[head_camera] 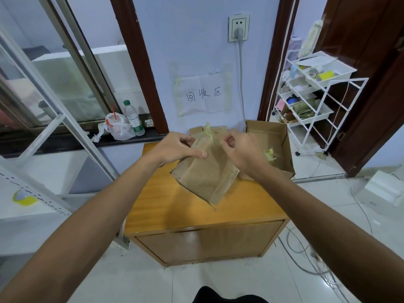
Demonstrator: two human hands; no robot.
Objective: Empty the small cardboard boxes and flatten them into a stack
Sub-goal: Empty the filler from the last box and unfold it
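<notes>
Wooden cabinet top (175, 206) against a pale blue wall is the workspace, and both hands are up at the far end of it.

Right hand (242, 152) has its fingers (229, 139) curled in, pinching a yellowish tape strip (211, 133) that comes off the top seam of the small cardboard box (205, 178). Left hand (175, 147) grips the box's upper left edge, thumb (196, 153) laid flat across the front face, other fingers hooked over the top.

So the key bit: the tape sits right between the two sets of fingertips, a touch closer to the right ones, and runs up and away from them. The box's long axis goes the other way, slanting from the fingers down toward the person, lower corner pointing at the cabinet's front edge. My guess is the next pull goes along that seam while the left hand braces.

Can't really tell from this angle whether that lower corner rests on the wood or hangs just above it.

Further out: just past the right knuckles there's an open box (277, 136) with a wad of tape (270, 156) in it. Behind the fingertips, more cardboard flaps (196, 129) poke up by the wall. Above that, a paper sign (204, 95), and off beyond the left hand a water bottle (133, 118) on the sill.
</notes>
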